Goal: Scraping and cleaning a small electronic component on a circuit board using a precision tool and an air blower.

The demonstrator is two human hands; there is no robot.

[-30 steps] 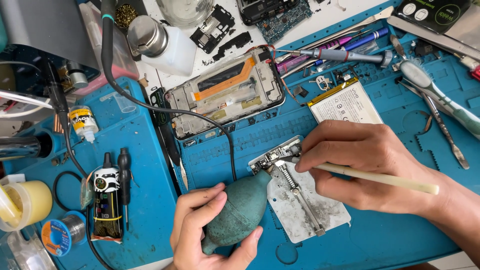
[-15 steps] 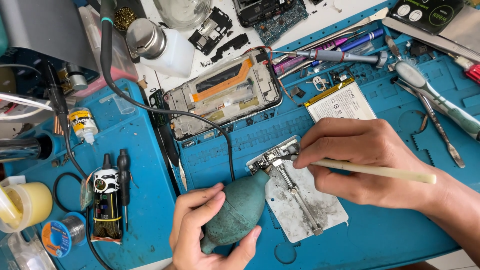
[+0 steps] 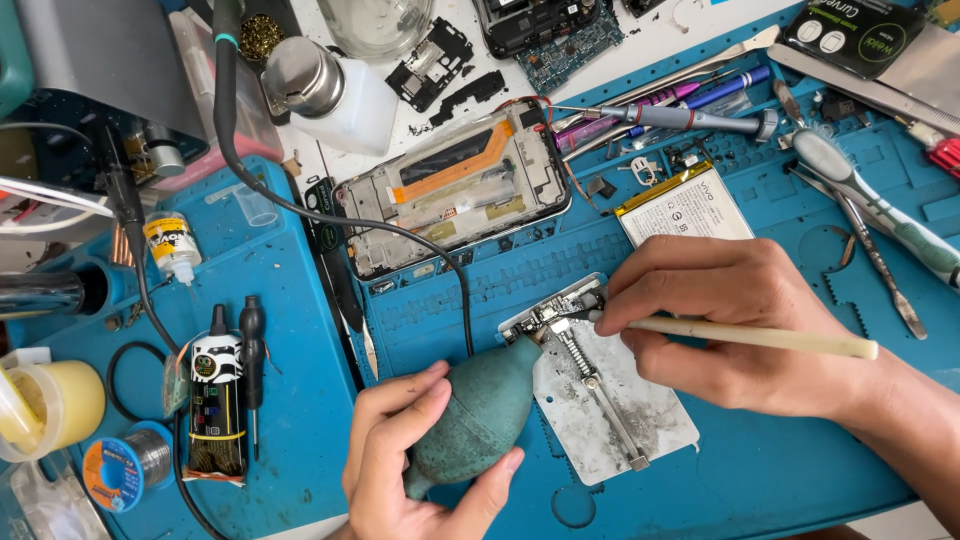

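Observation:
My left hand (image 3: 410, 465) grips a green rubber air-blower bulb (image 3: 478, 410) whose nozzle points at a small circuit board (image 3: 552, 318) clamped on a grey metal holder plate (image 3: 610, 400). My right hand (image 3: 740, 320) holds a pale-handled brush (image 3: 760, 337) like a pen, its tip touching the clamped board. Both hands rest over a blue repair mat (image 3: 780, 470).
An opened phone frame (image 3: 455, 190) lies behind the plate, a phone battery (image 3: 685, 208) to its right. Tweezers, screwdrivers and a toothbrush (image 3: 880, 215) lie at right. A black cable (image 3: 300, 210), flux bottle (image 3: 172, 248), solder spool (image 3: 125, 462) and white bottle (image 3: 335, 90) stand at left.
The hands have barely moved; the brush tip shifts slightly over the clamped board while the blower stays aimed at it.

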